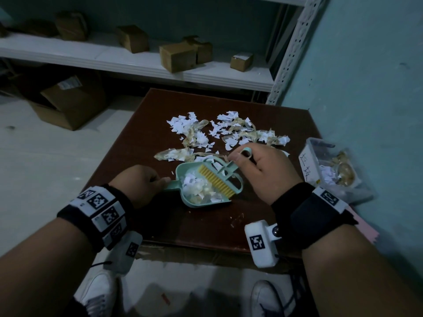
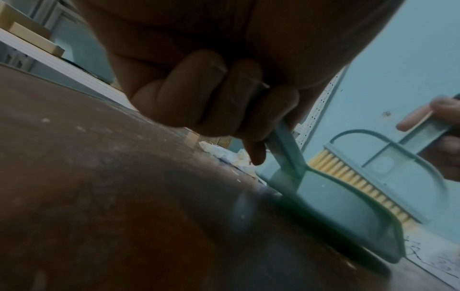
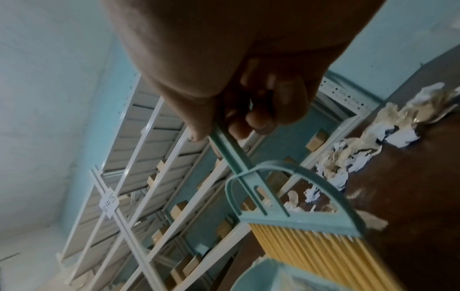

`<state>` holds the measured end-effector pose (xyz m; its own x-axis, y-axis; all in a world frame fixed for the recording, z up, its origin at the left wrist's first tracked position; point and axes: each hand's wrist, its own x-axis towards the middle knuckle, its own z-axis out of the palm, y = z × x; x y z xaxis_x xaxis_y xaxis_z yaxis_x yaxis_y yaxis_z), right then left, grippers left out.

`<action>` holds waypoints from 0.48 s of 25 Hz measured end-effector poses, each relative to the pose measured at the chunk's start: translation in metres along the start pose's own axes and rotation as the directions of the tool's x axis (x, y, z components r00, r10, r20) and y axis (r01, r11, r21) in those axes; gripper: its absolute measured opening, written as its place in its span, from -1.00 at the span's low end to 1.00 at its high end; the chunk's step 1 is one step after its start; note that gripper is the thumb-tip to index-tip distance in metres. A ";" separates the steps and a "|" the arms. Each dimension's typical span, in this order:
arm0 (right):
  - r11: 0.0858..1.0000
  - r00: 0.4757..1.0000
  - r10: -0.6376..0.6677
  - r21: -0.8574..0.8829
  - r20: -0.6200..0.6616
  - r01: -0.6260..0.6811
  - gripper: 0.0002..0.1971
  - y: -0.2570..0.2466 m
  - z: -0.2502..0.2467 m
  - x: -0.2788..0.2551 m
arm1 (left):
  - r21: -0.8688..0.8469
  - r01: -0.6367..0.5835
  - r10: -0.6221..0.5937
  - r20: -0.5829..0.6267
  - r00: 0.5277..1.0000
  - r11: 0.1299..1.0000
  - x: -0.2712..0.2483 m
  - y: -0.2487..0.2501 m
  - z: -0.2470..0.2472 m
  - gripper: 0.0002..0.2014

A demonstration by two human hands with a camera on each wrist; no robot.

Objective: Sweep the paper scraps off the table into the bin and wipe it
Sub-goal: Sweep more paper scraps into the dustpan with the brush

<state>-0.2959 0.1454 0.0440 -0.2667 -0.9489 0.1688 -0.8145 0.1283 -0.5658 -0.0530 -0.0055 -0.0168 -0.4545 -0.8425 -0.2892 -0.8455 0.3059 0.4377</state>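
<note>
The desk carried my landmark, the dustpan, part-filled. The paper scraps lay in a band beyond it, running crosswise; the bin stood to its right. My right hand, nearer the scraps, curled round the brush; left hand fingers gripped the pan's handle.

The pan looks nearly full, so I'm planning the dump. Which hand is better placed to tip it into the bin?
Left. The left hand already grips the dustpan by its handle. The right hand holds the brush, its bristles in the pan. The bin sits at the table's right edge, so the left must cross over.
</note>
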 end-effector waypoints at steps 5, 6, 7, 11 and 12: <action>0.970 0.971 0.028 -0.229 -0.238 -0.084 -0.69 0.016 -0.009 0.006 | 0.003 -0.010 0.010 0.000 1.000 1.000 -0.002 0.000 0.000 -0.51; 0.955 0.977 0.048 -0.276 -0.210 -0.107 -0.68 0.017 -0.007 0.007 | 0.004 -0.012 0.012 0.000 1.000 1.000 -0.002 0.001 0.000 -0.51; 0.939 0.984 0.073 -0.322 -0.165 -0.124 -0.67 0.017 -0.003 0.007 | 0.004 -0.014 0.014 -0.001 1.000 1.000 -0.002 0.002 0.000 -0.51; 0.927 0.998 0.068 -0.369 -0.007 -0.066 -0.67 0.005 0.017 0.008 | 0.002 -0.012 0.012 0.009 1.000 1.000 -0.003 0.005 -0.001 -0.52; 0.939 0.999 0.046 -0.341 0.022 -0.036 -0.67 0.001 0.019 0.008 | 0.004 -0.011 0.011 0.013 1.000 1.000 -0.003 0.005 -0.001 -0.52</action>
<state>-0.2884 0.1328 0.0295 -0.2922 -0.9482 0.1244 -0.9313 0.2526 -0.2623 -0.0557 -0.0018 -0.0132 -0.4678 -0.8329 -0.2957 -0.8414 0.3173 0.4374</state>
